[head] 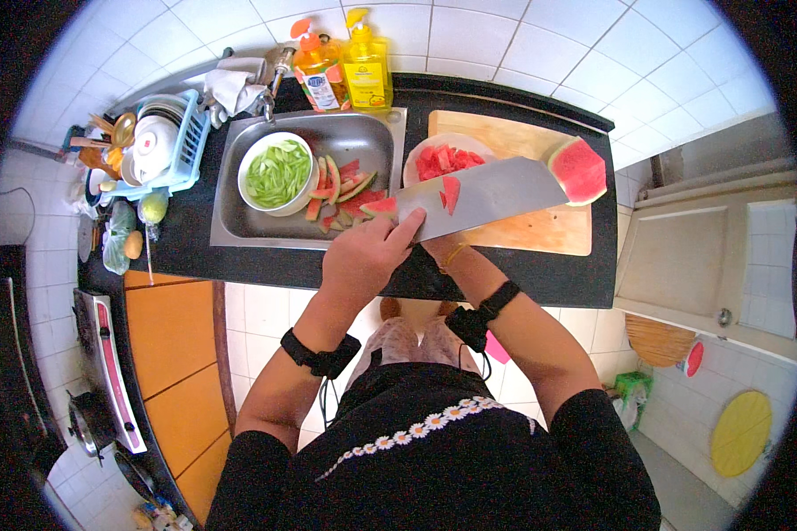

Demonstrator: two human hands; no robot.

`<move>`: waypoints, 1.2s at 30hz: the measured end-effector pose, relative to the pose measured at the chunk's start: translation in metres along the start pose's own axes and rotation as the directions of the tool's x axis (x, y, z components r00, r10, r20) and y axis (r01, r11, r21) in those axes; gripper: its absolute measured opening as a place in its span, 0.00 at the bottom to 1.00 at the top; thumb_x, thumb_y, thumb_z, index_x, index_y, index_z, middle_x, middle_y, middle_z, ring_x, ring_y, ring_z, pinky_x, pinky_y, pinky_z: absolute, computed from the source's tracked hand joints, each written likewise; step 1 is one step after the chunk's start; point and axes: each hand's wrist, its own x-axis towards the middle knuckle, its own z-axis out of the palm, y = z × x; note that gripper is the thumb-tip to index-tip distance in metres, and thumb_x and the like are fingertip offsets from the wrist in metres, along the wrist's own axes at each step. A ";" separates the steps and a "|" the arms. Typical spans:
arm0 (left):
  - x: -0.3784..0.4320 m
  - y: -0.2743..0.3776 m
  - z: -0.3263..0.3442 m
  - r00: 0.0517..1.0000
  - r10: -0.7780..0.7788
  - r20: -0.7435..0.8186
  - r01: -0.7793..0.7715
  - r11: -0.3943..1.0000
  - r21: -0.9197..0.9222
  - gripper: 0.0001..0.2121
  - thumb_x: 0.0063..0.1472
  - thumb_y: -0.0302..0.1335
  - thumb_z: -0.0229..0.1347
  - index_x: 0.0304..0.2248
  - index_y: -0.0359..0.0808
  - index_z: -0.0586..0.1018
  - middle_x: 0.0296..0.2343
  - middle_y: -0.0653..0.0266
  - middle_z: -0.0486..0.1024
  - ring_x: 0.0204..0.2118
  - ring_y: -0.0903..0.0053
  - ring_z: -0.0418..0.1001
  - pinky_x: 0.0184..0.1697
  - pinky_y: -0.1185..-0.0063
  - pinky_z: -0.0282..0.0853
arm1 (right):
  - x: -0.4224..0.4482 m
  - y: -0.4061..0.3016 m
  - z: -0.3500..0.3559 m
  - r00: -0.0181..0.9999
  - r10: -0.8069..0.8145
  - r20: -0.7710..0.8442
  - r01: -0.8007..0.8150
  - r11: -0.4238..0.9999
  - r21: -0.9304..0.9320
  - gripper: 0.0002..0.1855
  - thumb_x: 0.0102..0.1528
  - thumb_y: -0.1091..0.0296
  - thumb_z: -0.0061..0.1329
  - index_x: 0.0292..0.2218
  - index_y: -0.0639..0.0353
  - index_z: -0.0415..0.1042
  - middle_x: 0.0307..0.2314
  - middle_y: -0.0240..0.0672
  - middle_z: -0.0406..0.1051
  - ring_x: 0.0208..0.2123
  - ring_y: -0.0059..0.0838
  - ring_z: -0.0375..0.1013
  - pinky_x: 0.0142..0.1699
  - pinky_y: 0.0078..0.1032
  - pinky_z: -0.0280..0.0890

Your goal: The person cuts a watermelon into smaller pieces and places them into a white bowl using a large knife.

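Observation:
A broad steel cleaver blade (491,196) slants over the counter, with small bits of red watermelon (449,192) stuck to it. My right hand (440,247) is mostly hidden behind the blade, at its handle end. The thumb of my left hand (362,259) lies against the flat of the blade; a piece of watermelon rind (379,208) juts from its curled fingers. Behind the blade, a pale plate (413,159) holds cut watermelon pieces (446,161). A larger watermelon chunk (578,171) sits at the right end of the wooden cutting board (538,232).
In the steel sink (252,232) stand a white bowl (244,182) of sliced green vegetable (275,164) and watermelon rinds (335,182). Two pump bottles (368,66) rise behind the sink. To the left are a blue dish rack (189,143) and bagged vegetables (119,235).

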 end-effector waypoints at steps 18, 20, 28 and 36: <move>0.020 -0.060 0.046 0.961 0.216 0.175 -0.239 0.963 0.123 0.21 0.54 0.33 0.57 0.49 0.50 0.72 0.23 0.66 0.68 0.25 0.69 0.74 0.24 0.72 0.71 | -0.027 -0.052 -0.125 0.822 0.397 0.408 -0.505 0.840 0.200 0.08 0.57 0.74 0.47 0.40 0.60 0.72 0.29 0.31 0.74 0.28 0.20 0.72 0.35 0.19 0.67; 0.022 -0.061 0.046 0.951 0.237 0.200 -0.264 0.957 0.117 0.21 0.55 0.32 0.56 0.49 0.49 0.72 0.24 0.65 0.69 0.27 0.69 0.75 0.25 0.72 0.72 | -0.010 -0.057 -0.135 0.909 0.300 0.288 -0.347 0.930 0.126 0.08 0.58 0.72 0.47 0.40 0.59 0.73 0.32 0.34 0.74 0.30 0.24 0.72 0.37 0.22 0.68; 0.019 -0.062 0.038 0.925 0.344 0.163 -0.371 0.910 0.188 0.17 0.57 0.26 0.51 0.48 0.46 0.73 0.24 0.66 0.69 0.25 0.71 0.74 0.23 0.76 0.71 | 0.018 -0.031 -0.106 0.904 -0.065 0.423 0.198 0.940 -0.278 0.16 0.50 0.72 0.46 0.43 0.52 0.74 0.46 0.37 0.69 0.46 0.40 0.68 0.51 0.33 0.65; -0.002 -0.075 0.015 0.954 0.222 0.200 -0.261 0.945 0.196 0.17 0.56 0.27 0.51 0.47 0.44 0.74 0.24 0.65 0.69 0.25 0.72 0.74 0.24 0.76 0.71 | 0.036 0.003 -0.111 0.884 0.054 0.465 0.151 0.907 -0.393 0.14 0.52 0.73 0.43 0.40 0.56 0.77 0.42 0.38 0.74 0.44 0.42 0.71 0.51 0.33 0.66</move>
